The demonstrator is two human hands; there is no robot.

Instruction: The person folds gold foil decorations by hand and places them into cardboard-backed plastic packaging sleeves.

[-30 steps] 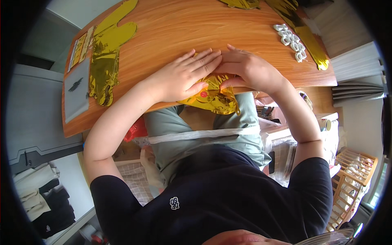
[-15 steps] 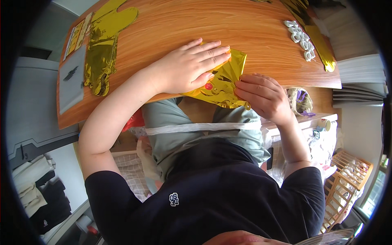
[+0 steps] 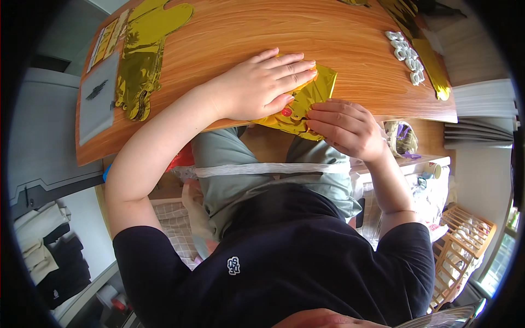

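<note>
A folded gold foil balloon (image 3: 326,80) with a small round red mark lies at the near edge of the table, its lower part hanging over the edge. My left hand (image 3: 268,85) rests flat on its left part, fingers stretched out and pointing right, thumb near the red mark. At its right side, my right hand (image 3: 345,127) has the fingers closed together on the foil. The fingertips press into creases there, and the palm hides part of the lower right corner.
Flat gold foil balloons (image 3: 140,71) lie at the table's left, beside a grey translucent bag (image 3: 98,104) and printed strips (image 3: 106,42). Small white coiled bundles (image 3: 406,56) and a long gold foil strip (image 3: 431,68) lie at the right. Below is a basket (image 3: 402,138) with purple things.
My right hand has shifted slightly left along the foil, and the lower foil corner has moved up under it. My left hand stays flat on the foil.
</note>
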